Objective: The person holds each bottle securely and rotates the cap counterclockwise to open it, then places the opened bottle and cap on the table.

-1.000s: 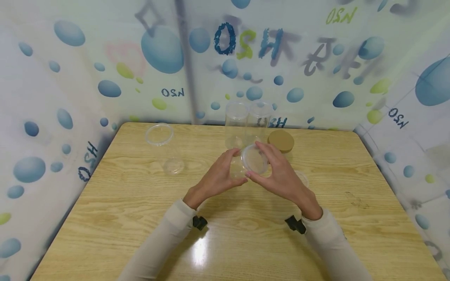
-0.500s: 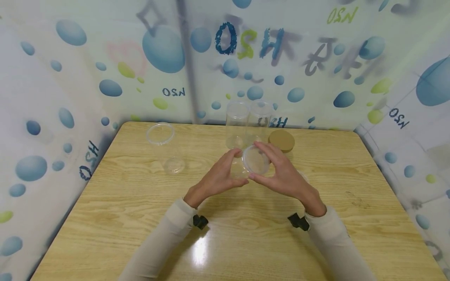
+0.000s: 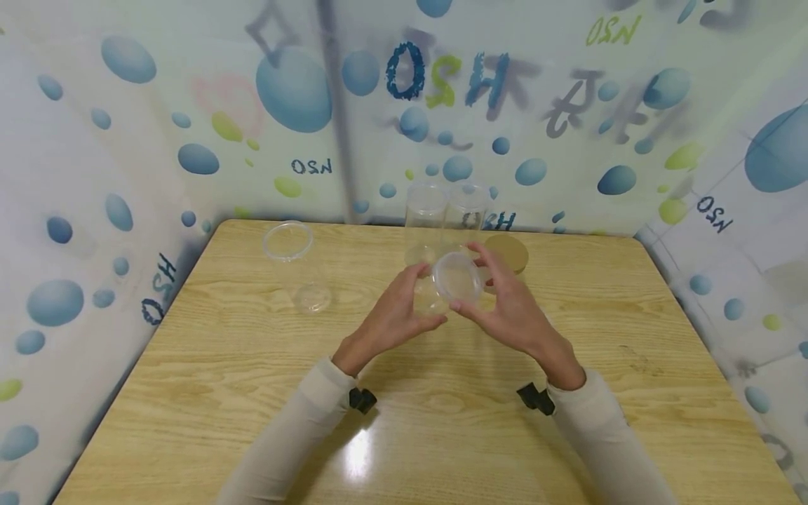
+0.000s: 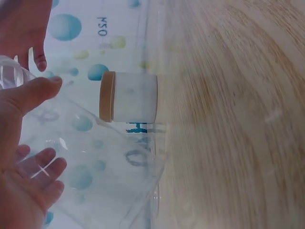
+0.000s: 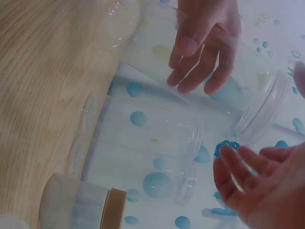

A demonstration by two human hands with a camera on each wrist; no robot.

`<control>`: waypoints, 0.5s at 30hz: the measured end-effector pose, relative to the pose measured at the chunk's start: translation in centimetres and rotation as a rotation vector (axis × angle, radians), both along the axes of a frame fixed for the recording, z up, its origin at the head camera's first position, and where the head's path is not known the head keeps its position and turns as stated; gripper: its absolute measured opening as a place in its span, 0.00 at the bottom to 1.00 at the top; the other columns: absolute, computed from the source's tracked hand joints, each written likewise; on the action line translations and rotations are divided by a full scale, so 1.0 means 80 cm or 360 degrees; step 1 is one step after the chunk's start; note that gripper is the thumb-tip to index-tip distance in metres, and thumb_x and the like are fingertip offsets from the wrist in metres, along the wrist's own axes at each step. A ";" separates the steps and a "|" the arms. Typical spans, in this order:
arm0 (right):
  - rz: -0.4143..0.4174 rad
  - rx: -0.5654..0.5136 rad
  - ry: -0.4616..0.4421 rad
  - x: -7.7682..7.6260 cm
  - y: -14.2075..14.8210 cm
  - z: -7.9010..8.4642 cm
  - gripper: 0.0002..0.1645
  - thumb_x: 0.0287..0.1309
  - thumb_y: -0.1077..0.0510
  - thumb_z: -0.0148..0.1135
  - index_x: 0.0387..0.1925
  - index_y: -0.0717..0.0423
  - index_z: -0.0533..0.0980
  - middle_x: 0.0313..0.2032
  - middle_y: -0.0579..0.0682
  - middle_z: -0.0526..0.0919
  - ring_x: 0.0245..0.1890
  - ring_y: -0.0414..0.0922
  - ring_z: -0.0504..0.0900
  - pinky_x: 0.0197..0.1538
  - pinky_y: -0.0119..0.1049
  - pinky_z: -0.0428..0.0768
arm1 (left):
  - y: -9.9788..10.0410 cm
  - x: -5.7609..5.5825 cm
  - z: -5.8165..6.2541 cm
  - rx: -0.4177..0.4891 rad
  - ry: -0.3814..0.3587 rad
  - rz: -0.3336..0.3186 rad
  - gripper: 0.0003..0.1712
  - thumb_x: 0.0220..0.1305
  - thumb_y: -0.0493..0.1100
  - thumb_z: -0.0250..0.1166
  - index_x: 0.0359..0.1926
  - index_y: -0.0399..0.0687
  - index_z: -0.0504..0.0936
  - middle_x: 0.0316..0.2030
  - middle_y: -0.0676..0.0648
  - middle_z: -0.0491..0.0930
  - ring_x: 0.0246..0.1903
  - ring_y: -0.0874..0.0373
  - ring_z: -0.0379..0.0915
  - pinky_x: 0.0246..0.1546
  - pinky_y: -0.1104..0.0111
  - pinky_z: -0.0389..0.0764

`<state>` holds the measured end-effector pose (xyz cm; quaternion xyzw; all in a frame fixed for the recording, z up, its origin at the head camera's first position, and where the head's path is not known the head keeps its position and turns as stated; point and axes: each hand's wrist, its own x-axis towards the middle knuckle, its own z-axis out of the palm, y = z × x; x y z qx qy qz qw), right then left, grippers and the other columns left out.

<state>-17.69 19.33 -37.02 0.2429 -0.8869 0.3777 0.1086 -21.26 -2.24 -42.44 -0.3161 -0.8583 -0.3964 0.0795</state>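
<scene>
My left hand [image 3: 394, 312] grips a clear plastic jar [image 3: 431, 298] above the table, thumb on one side and fingers on the other. The jar is tilted, its round top end [image 3: 457, 277] facing up toward me and to the right. My right hand [image 3: 511, 308] hangs beside that end with fingers spread and loosely curved. In the right wrist view, a gap shows between the right fingers [image 5: 238, 176] and the jar's ringed end [image 5: 262, 105]. Whether a clear lid sits on this end is hard to tell.
Two tall clear jars [image 3: 426, 221] stand at the table's back edge. Right of them is a frosted container [image 4: 136, 98] with a brown lid [image 3: 508, 252]. Another clear jar [image 3: 287, 242] stands at the left. A pale, round, flat thing [image 5: 10, 222] lies on the wooden table [image 3: 429, 435].
My right hand has loosened from the jar's round end, its fingers spreading away from the rim. The left hand keeps its hold, nearly still.
</scene>
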 end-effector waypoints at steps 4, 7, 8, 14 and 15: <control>-0.0129 0.0043 0.0029 0.002 -0.003 -0.002 0.47 0.58 0.49 0.71 0.72 0.58 0.60 0.61 0.58 0.71 0.54 0.54 0.75 0.48 0.53 0.81 | 0.004 0.002 0.001 -0.0023 0.0084 0.0100 0.50 0.46 0.44 0.81 0.65 0.34 0.63 0.56 0.36 0.75 0.57 0.43 0.72 0.59 0.52 0.74; -0.0189 0.0066 0.0010 0.004 -0.007 -0.003 0.47 0.58 0.45 0.70 0.71 0.59 0.61 0.60 0.58 0.72 0.53 0.54 0.75 0.49 0.54 0.81 | 0.007 0.004 0.002 -0.0043 0.0132 0.0150 0.50 0.46 0.44 0.81 0.65 0.33 0.64 0.55 0.36 0.75 0.55 0.43 0.73 0.57 0.52 0.75; -0.0203 0.0072 0.0007 0.004 -0.009 -0.003 0.48 0.58 0.44 0.70 0.72 0.59 0.61 0.61 0.59 0.72 0.53 0.54 0.75 0.49 0.54 0.80 | 0.007 0.004 0.003 -0.0043 0.0144 0.0159 0.50 0.45 0.44 0.81 0.65 0.33 0.64 0.54 0.36 0.75 0.54 0.42 0.73 0.57 0.52 0.75; -0.0239 0.0071 0.0046 0.004 -0.014 -0.003 0.49 0.55 0.44 0.72 0.70 0.62 0.63 0.59 0.60 0.73 0.49 0.55 0.77 0.44 0.53 0.81 | 0.008 0.005 0.003 -0.0029 0.0167 0.0156 0.50 0.45 0.44 0.82 0.65 0.33 0.64 0.54 0.36 0.75 0.54 0.42 0.73 0.57 0.52 0.75; -0.0240 0.0066 0.0053 0.003 -0.015 -0.003 0.49 0.55 0.44 0.72 0.70 0.62 0.63 0.58 0.60 0.74 0.49 0.55 0.77 0.44 0.53 0.81 | 0.008 0.005 0.003 -0.0030 0.0164 0.0155 0.50 0.46 0.44 0.81 0.65 0.33 0.63 0.55 0.36 0.75 0.55 0.42 0.73 0.58 0.52 0.74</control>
